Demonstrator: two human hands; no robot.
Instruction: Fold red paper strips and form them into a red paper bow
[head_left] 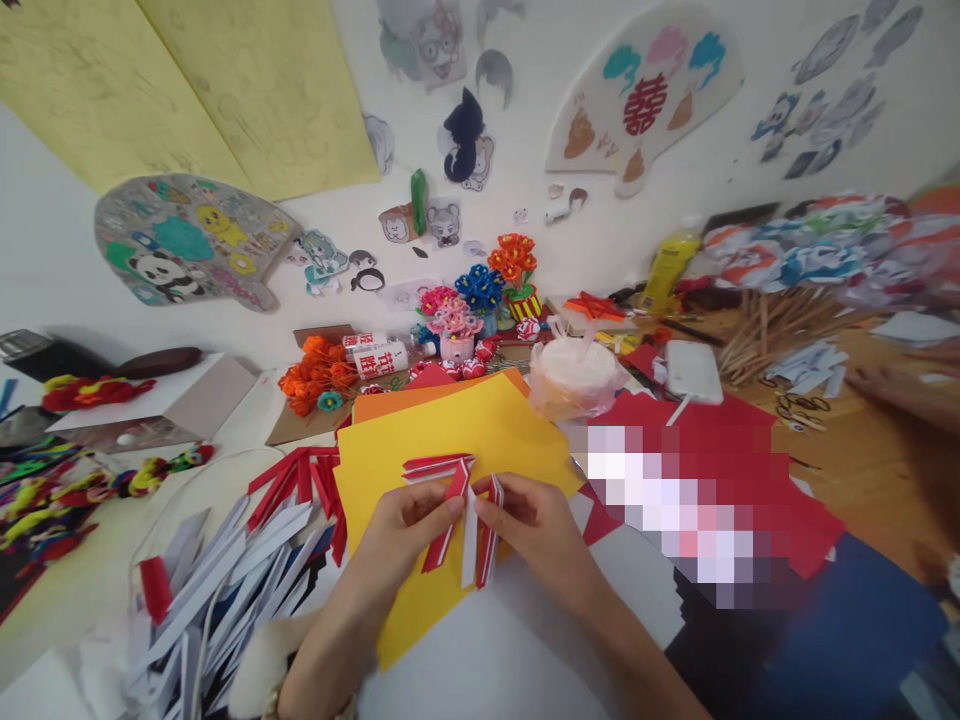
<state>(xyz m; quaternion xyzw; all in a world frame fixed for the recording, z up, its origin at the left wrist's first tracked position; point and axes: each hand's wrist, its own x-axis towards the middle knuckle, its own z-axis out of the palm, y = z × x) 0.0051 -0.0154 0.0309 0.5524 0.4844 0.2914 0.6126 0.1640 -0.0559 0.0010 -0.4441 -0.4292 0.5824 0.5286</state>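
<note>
Head-worn view; close, forward, downward

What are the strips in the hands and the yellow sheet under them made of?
The strips: probably folded paper, matte, with sharp creases and thin edges. The yellow sheet: smooth, matte paper or card; I can't tell which.

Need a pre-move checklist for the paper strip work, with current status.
1. Left hand gripping folded strips: ok, thumb and fingers pinching.
2. Right hand gripping too: ok, thumb on the strips.
3. Far red-and-white strip joined to the held ones: cannot tell, fingers hide the meeting point.
4. Drink cup away from both hands: ok, beyond them near the yellow sheet.
5. White strip pile free of other colours: not ok, a red piece lies among it.
</note>
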